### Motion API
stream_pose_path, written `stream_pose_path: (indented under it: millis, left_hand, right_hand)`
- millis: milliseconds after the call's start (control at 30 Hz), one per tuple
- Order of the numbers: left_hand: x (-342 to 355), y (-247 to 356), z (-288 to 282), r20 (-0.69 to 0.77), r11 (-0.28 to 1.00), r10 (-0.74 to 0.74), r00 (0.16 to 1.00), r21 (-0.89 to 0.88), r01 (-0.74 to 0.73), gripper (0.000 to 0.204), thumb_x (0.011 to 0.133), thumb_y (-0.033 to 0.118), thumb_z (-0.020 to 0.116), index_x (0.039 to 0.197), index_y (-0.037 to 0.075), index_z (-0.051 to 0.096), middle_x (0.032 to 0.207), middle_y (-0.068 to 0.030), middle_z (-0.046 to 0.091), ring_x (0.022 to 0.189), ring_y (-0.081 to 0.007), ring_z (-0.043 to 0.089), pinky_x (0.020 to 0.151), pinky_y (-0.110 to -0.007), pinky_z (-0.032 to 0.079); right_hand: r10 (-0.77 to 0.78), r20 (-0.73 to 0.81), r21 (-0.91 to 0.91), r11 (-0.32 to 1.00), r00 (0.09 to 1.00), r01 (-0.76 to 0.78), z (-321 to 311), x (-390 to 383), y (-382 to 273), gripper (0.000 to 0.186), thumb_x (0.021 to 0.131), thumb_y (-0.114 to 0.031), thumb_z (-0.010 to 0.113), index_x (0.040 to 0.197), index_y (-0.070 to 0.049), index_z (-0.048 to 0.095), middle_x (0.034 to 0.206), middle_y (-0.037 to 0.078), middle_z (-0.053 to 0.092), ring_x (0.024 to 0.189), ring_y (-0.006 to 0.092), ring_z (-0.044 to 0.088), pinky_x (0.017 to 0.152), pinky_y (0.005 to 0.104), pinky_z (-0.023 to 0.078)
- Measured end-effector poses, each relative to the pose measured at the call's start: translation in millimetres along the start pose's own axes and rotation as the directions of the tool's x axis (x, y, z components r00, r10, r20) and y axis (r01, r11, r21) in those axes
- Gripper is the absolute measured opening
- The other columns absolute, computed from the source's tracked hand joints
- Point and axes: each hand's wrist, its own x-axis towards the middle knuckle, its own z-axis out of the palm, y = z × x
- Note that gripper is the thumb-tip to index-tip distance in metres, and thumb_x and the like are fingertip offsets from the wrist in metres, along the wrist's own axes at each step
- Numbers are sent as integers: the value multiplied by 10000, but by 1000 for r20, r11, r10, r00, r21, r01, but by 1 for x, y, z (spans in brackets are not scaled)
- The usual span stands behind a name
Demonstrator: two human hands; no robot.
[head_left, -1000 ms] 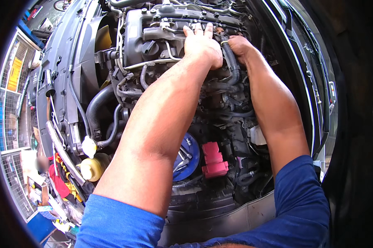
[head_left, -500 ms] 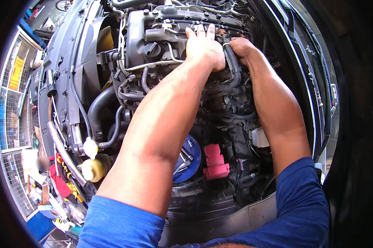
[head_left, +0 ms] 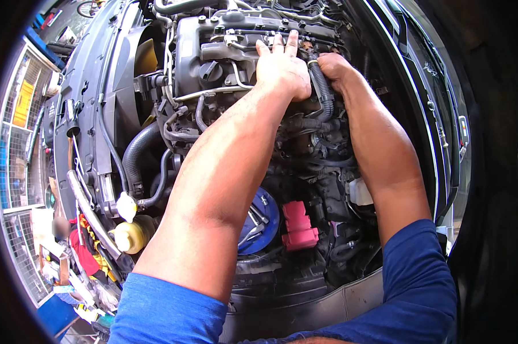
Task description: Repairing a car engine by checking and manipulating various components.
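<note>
My left hand (head_left: 283, 70) rests palm down on top of the engine (head_left: 189, 46), its fingers stretched out and spread toward the far side. Just right of it, a corrugated black hose (head_left: 323, 89) runs down between my two hands. My right hand (head_left: 335, 69) is curled in behind the upper end of that hose, near a connector; its fingertips are hidden, so what they grip cannot be seen. A black oil filler cap (head_left: 211, 71) sits on the engine to the left of my left wrist.
A blue round tray (head_left: 266, 234) with sockets and metal tools lies below my left forearm, beside a red terminal cover (head_left: 298, 225). At the left are a yellowish reservoir (head_left: 130, 236) and a thick black hose (head_left: 134, 155). Wire-mesh shelving (head_left: 24, 166) stands beyond the car.
My left hand has shifted very slightly left, still spread on the engine. My right hand stays behind the hose, barely moved.
</note>
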Motion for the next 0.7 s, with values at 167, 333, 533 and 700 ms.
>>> stream_pose_path:
  millis: [167,333,533,700]
  left_hand:
    - [-4,-17,5,17,999,-36,999,40,36,567,855,246,546,1408,125,580,1698,-151,69,1554,-374,123,1182,-671,134]
    - [-8,-14,-5,72,1000,-3,997,-4,3,621,872,236,548,1475,90,514,1704,-119,65,1562,-351,104,1191,-664,108]
    - [-7,-12,-4,76,1000,7,997,-3,-7,630,863,231,557,1477,92,513,1703,-121,66,1561,-361,91,1186,-674,104]
    - [-7,-15,-2,70,1000,-13,997,5,13,645,858,249,560,1483,95,507,1703,-121,71,1560,-367,93,1178,-690,102]
  right_hand:
    - [-9,51,129,992,999,3,33,-21,-17,153,838,-29,573,842,61,697,834,192,697,640,289,659,559,432,497]
    - [15,28,159,987,1000,-19,31,-42,-30,137,834,-16,578,835,58,694,816,200,700,635,311,667,576,444,517]
    - [-22,-13,166,986,1000,24,32,-46,-29,120,829,-12,596,839,57,695,820,197,702,618,305,664,556,443,516]
    - [-120,-28,273,954,992,123,40,-46,-23,100,817,-11,650,878,58,689,813,169,700,587,265,659,510,404,513]
